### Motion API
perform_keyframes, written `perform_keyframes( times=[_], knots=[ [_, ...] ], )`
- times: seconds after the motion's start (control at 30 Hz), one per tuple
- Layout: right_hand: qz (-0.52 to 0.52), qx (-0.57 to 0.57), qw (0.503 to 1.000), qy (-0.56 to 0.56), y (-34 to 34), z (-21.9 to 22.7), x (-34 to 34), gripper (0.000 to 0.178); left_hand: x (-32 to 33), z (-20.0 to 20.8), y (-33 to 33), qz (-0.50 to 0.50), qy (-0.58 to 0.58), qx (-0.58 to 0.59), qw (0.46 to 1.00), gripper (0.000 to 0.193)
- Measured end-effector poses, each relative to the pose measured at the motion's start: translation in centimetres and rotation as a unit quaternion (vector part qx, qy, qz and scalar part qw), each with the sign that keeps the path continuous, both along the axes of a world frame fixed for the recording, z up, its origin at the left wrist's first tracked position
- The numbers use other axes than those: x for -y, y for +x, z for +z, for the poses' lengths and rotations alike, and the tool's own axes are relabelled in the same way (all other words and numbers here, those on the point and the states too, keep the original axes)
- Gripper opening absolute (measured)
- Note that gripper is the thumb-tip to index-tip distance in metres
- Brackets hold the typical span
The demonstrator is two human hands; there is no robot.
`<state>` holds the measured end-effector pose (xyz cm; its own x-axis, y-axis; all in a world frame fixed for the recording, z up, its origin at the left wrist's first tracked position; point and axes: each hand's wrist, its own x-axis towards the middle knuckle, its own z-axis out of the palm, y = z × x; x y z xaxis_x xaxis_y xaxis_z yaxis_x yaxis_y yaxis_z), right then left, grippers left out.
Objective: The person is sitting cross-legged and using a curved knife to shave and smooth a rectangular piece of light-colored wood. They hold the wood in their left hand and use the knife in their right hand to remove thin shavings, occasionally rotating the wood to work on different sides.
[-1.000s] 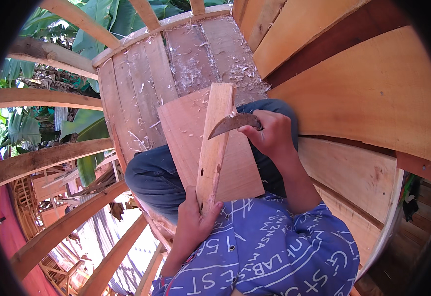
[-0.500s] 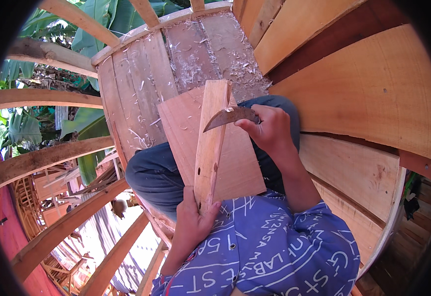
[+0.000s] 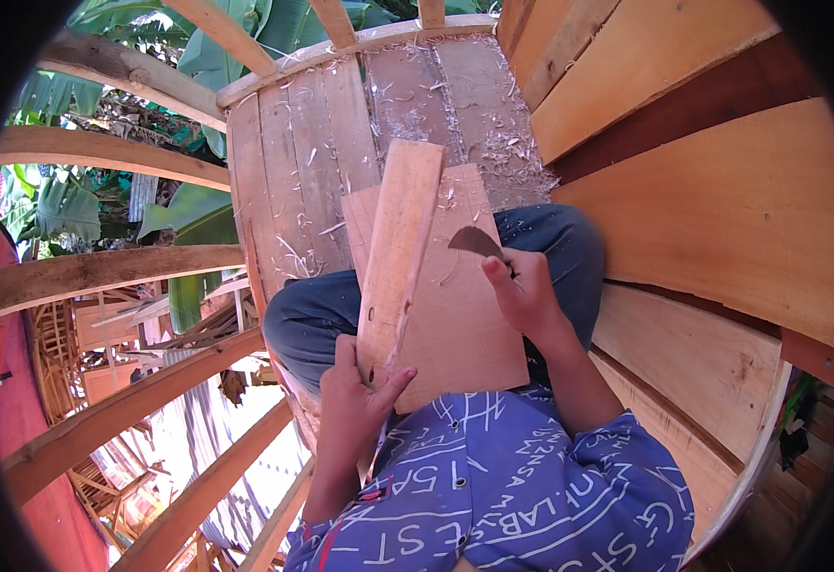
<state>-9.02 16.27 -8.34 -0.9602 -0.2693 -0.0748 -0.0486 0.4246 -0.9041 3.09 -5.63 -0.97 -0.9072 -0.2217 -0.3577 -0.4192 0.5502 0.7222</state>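
Observation:
My left hand is closed round the lower end of a thick wooden piece, which slants up and away from me. Dark notches show near its held end. In my right hand is a knife with a short, curved, dark blade; its handle is hidden in the fist. The blade is to the right of the wood, apart from it. Beneath both, a flat square board rests across my lap.
Curled wood shavings litter the plank floor ahead. Wooden slats form an open railing on the left, with banana leaves beyond. Wide plank panels wall the right side, close to my right arm.
The knife has come off the wooden piece and moved right and down, its blade turned. The wooden piece has rolled to show a broader face. The view has shifted slightly left.

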Motion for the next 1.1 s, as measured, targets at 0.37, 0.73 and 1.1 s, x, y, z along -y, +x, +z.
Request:
perform_keyframes(
  times=[0.37, 0.73, 1.1],
  knots=[
    [0.020, -0.185, 0.963, 0.194, 0.4, 2.3, -0.9, 0.060, -1.7, 0.4, -0.8, -0.002, -0.002, -0.020, 1.000, 0.049],
    [-0.218, -0.100, 0.962, 0.129, -5.6, 2.4, -6.6, 0.064, -2.3, -0.6, 2.8, -0.122, -0.035, 0.041, 0.991, 0.051],
    [-0.004, 0.022, 0.996, -0.081, -0.1, 0.6, -0.9, 0.050, -1.1, 0.6, -0.4, 0.007, -0.026, 0.010, 1.000, 0.050]
  ],
)
